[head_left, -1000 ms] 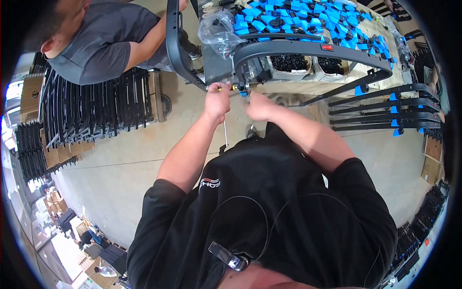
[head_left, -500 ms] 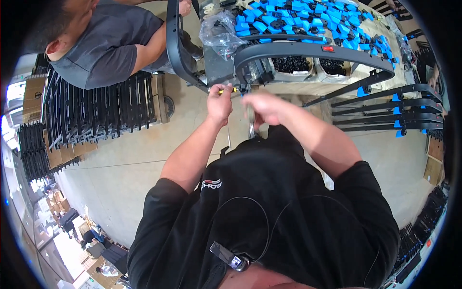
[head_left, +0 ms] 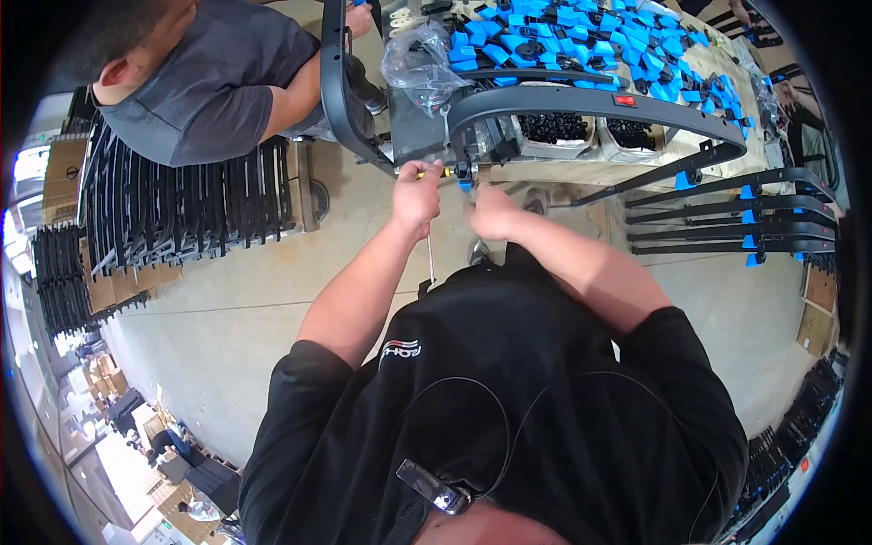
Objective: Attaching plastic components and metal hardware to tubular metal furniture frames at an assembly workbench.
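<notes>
My left hand [head_left: 417, 197] is closed around a tool with a yellow-and-black handle [head_left: 442, 173], whose end points at the near end of a curved black frame [head_left: 563, 96]. A thin metal rod [head_left: 431, 259] hangs below that hand; whether it belongs to the tool is unclear. At the frame's end sits a small blue and black fitting [head_left: 464, 174]. Just right of and below it is my right hand [head_left: 495, 214], curled, with its fingertips blurred and partly hidden. What it holds, if anything, I cannot make out.
A workbench [head_left: 509, 173] carries piled blue and black parts [head_left: 581, 41], a clear plastic bag [head_left: 420, 68] and boxes of small black pieces [head_left: 556, 127]. More black frames [head_left: 727, 213] stand at right. A co-worker [head_left: 213, 82] is at left, beside stacked black bars [head_left: 195, 200].
My right hand has moved slightly up toward the frame's end and is less blurred. My left hand stays nearly in place on the yellow-and-black-handled tool.
</notes>
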Tool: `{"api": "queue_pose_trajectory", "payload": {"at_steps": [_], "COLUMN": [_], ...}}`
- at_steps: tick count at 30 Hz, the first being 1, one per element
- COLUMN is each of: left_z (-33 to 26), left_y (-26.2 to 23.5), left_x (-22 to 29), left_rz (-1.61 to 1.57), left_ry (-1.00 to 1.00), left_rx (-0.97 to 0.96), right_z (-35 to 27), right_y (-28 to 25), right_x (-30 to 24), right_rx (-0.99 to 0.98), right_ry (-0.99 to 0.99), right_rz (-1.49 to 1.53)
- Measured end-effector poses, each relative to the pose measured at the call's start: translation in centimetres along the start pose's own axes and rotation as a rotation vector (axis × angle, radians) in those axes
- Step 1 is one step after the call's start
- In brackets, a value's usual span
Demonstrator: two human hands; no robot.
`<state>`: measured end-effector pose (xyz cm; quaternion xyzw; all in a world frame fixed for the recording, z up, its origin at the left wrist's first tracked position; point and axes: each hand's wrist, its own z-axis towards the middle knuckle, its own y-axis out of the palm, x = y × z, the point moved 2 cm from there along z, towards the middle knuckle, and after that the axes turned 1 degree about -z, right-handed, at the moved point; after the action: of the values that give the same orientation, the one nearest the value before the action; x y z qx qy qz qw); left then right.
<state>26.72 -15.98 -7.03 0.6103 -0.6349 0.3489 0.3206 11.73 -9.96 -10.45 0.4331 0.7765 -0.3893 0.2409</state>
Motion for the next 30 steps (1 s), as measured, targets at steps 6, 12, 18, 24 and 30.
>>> {"api": "queue_pose_trajectory", "payload": {"at_steps": [6, 12, 18, 24, 30], "left_z": [0.8, -0.2, 0.5, 0.9, 1.0], "left_y": [-1.0, 0.0, -0.1, -0.6, -0.4], "left_x": [-3.4, -0.3, -3.0, -2.6, -3.6], "left_rz": [-0.035, 0.022, -0.013, 0.039, 0.005], "left_ry": [0.138, -0.066, 0.300, 0.135, 0.379], "left_rx": [0.061, 0.045, 0.082, 0.084, 0.074], "right_z": [-4.7, -2.4, -5.1, -0.3, -4.9], "right_y": [-2.6, -0.7, -2.4, 1.6, -2.4], "right_x": [-6.0, -2.4, -5.0, 0.4, -4.8], "right_rx": [-0.315, 0.065, -0.266, 0.052, -0.317], "right_ry": [0.248, 0.009, 0.292, -0.046, 0.316], "right_rz": [0.267, -0.299, 0.521, -0.286, 0.661]}}
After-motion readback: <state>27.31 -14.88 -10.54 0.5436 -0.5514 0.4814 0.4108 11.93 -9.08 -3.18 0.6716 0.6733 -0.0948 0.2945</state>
